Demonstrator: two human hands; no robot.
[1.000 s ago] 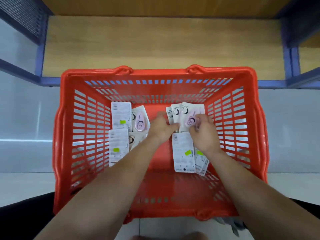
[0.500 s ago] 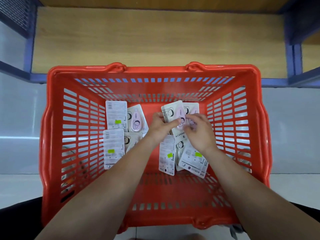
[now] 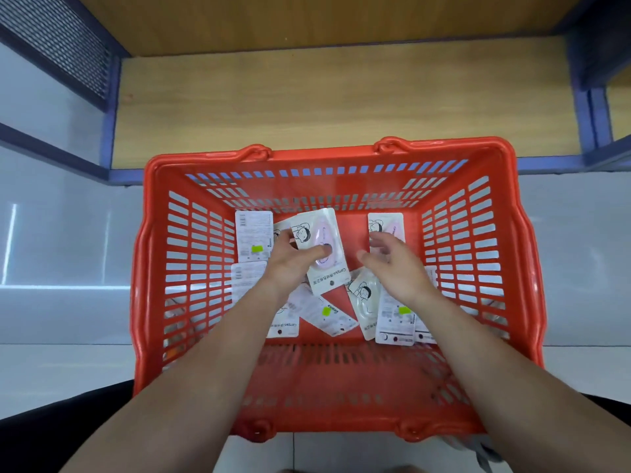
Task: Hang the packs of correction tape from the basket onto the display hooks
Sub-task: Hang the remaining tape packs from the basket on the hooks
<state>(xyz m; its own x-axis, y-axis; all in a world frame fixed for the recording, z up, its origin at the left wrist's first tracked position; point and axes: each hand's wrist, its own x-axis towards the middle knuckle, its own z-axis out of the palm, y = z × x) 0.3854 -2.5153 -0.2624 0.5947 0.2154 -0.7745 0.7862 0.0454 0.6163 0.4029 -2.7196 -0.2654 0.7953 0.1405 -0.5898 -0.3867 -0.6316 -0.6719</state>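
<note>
Head view: one pack in the left hand, the right hand loose above the rest

Standing over the red basket, you see both forearms reaching in from 6 o'clock. The left hand grips a pack of correction tape close to the middle of the basket floor. Its thumb lies across the clear blister on the front, and the other fingers are hidden behind the card. That pack faces up and is tilted a little, showing its lilac dispenser and a small cartoon figure. The right hand is at 3 o'clock of the held pack, just beside it. Its fingers are loosely spread and somewhat blurred, and they hold nothing.

More packs lie flat on the basket floor. At 1 o'clock a face-up pack sits just past the right fingertips; whether they touch it I cannot tell. At 10 o'clock a stickered pack, back side up with a green label, lies by the left wall. A pale pack sits just beside it at 9 o'clock. At 6 o'clock a slanted pack, also back side up, carries a green label too. Between 4 and 5 o'clock a blister pack lies face up, touching a back-up pack on its right.

Beyond the basket, at 12 o'clock, a wooden shelf board runs between blue uprights, with pale floor tiles on either side
</note>
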